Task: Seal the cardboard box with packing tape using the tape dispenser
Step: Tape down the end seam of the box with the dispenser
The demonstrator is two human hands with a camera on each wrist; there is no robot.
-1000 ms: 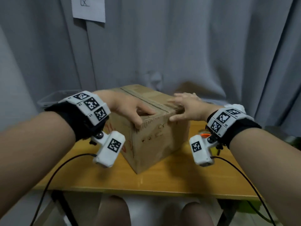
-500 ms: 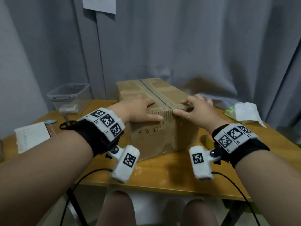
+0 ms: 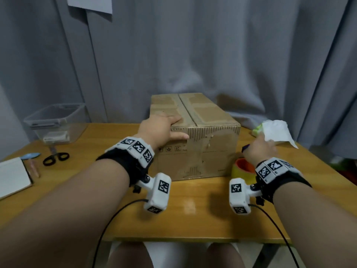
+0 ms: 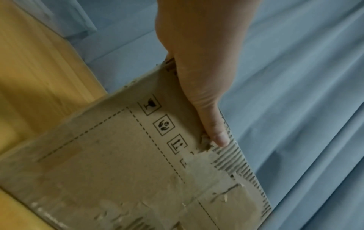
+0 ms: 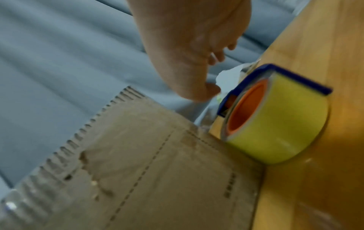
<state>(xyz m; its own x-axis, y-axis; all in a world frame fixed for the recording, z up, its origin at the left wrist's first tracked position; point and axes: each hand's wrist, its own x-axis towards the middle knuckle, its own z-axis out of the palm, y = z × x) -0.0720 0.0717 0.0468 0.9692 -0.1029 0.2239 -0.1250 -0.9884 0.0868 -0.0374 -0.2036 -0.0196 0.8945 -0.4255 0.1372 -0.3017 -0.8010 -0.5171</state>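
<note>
A worn cardboard box (image 3: pixel 210 151) stands on the wooden table (image 3: pixel 193 213), its flaps down and a seam running along the top. My left hand (image 3: pixel 161 126) rests on its near left top corner, fingers flat on the top. The thumb (image 4: pixel 213 124) lies straight along the front face. The tape dispenser (image 3: pixel 243 168), a yellow roll with an orange core in a blue frame (image 5: pixel 275 124), stands right of the box (image 5: pixel 157 179). My right hand (image 3: pixel 258 150) hovers just above it with loosely curled fingers (image 5: pixel 197 65), holding nothing.
A clear plastic bin (image 3: pixel 56 122) stands at the back left, with black scissors (image 3: pixel 56 158), a pen (image 3: pixel 34 169) and a notebook (image 3: pixel 13 176) in front of it. A white tissue (image 3: pixel 276 132) lies at the back right. Grey curtain hangs close behind.
The box has swung from corner-on to face-on. My right hand has left its top edge and dropped right, to above the tape dispenser. My left hand stays on the box.
</note>
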